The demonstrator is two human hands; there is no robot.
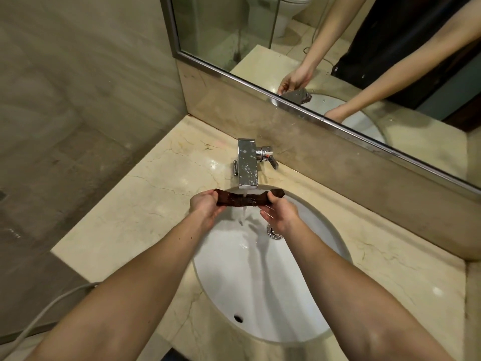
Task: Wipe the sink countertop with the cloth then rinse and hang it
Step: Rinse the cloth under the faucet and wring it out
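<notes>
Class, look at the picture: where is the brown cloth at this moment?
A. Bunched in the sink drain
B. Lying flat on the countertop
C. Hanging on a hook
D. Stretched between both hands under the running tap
D: the left hand and right hand hold the cloth taut under water falling from the tap.

A cream, veined marble desk (125,225) fills the corner, glossy with small glints of light. Behind it a stone backsplash (299,142) runs under a metal-framed mirror (221,29), which reflects a white toilet (286,11) and pale floor tiles. The left wall (78,61) is beige streaked tile. A grey hose (59,298) crosses the lower left corner.
</notes>
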